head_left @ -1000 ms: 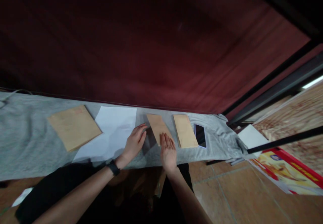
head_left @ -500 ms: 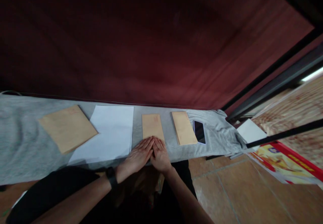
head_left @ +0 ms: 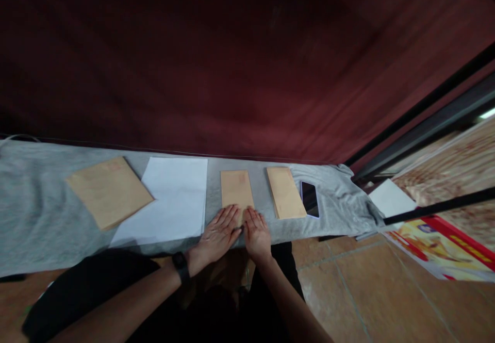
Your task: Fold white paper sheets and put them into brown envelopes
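A brown paper envelope (head_left: 236, 185) lies flat on the grey cloth in front of me, with faint red print near its top. My left hand (head_left: 220, 231), a black band on its wrist, rests flat on the envelope's lower left part with fingers stretched out. On the lower right part lies my right hand (head_left: 257, 234), also flat and open. A small gap separates the hands, and they cover the envelope's near end. Just to the right is a slim stack of brown envelopes (head_left: 285, 193).
White paper sheets (head_left: 176, 198) lie to the left, partly under another stack of brown envelopes (head_left: 110, 193). A phone (head_left: 310, 199) sits on the right of the grey cloth (head_left: 42, 203). Behind rises a dark red panel (head_left: 232, 75); a printed box (head_left: 441, 245) stands lower right.
My hands have moved apart on the envelope; before, their fingertips met at its middle. The whole view has shifted slightly.
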The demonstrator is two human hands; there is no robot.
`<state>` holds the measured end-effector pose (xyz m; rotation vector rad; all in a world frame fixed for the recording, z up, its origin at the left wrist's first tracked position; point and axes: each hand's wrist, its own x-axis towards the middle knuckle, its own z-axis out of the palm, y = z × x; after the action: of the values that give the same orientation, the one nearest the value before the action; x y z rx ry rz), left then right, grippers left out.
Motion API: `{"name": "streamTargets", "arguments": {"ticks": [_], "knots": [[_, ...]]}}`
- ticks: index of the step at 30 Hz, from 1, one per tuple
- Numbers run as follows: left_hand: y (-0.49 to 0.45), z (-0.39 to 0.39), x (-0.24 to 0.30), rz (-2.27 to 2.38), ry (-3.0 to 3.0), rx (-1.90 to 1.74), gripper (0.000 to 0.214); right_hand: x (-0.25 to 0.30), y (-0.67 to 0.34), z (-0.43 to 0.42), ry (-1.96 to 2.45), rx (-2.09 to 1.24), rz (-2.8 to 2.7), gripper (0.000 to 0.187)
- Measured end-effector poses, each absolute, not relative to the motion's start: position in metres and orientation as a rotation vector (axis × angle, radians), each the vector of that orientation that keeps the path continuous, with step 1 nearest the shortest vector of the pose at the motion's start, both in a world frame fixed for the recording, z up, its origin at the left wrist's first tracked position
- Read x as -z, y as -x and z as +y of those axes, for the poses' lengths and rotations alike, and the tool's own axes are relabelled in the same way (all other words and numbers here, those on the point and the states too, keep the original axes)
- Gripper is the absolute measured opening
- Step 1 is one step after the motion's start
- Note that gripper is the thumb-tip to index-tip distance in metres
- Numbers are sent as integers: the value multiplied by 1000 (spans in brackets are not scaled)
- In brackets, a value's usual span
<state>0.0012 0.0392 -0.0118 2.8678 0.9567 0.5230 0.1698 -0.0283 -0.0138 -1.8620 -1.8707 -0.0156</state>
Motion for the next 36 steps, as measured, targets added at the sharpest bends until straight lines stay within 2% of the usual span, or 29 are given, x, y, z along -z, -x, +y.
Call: {"name": "streamTargets", "arguments": {"ticks": [10,18,24,30,36], "knots": [[-49,59,11,1096,-2790,-390,60,20,-161,-27,1922,82,-1933,56],[-99,111,21,1220,-2718,-489,60,23,-160,-24,1934,132,-1894,47],[-105,147,16,1325,-2668,-427,60,13,-159,-25,1952,67,-1863,55],[-102,166,9,1454,-2635,-464,59,7,-159,-28,1956,43,-1859,55],[-94,172,2,1426,-2644,-336,59,8,-159,-27,1984,67,-1883,56]]}}
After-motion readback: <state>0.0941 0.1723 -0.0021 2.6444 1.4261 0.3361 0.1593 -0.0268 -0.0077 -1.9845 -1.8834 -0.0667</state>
